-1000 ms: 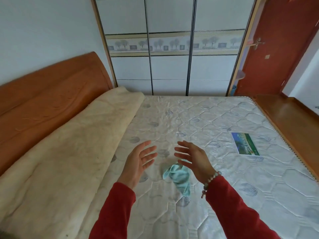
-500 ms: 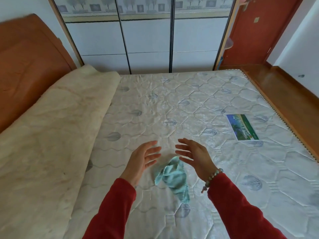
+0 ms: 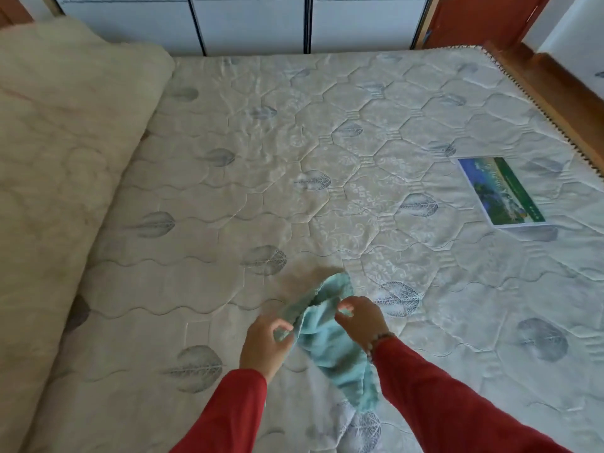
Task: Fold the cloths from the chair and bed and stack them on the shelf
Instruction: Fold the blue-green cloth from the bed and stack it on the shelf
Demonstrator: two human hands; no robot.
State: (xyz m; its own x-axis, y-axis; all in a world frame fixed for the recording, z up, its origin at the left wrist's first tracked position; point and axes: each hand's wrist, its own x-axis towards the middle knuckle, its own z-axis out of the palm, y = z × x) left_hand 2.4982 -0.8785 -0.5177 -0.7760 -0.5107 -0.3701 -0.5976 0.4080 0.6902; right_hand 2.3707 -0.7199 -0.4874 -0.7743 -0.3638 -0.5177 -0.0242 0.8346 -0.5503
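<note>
A small light-teal cloth [image 3: 330, 341] lies crumpled on the quilted white mattress [image 3: 327, 165], near its front edge. My left hand [image 3: 264, 344] pinches the cloth's left edge between thumb and fingers. My right hand [image 3: 361, 318], with a bead bracelet at the wrist, pinches the upper right edge. The far end of the cloth is raised a little off the mattress between my hands, and its near end trails down toward me. Both arms wear red sleeves.
A cream quilt [image 3: 62, 165] is bunched along the left side of the bed. A printed label [image 3: 500, 191] lies flat on the mattress at right. White wardrobe doors [image 3: 251, 24] stand behind the bed. A wooden bed frame [image 3: 549, 83] and a red door [image 3: 483, 18] are at right.
Both hands were open and hovering above the cloth; they have come down and closed on its edges. My view has tilted down toward the mattress.
</note>
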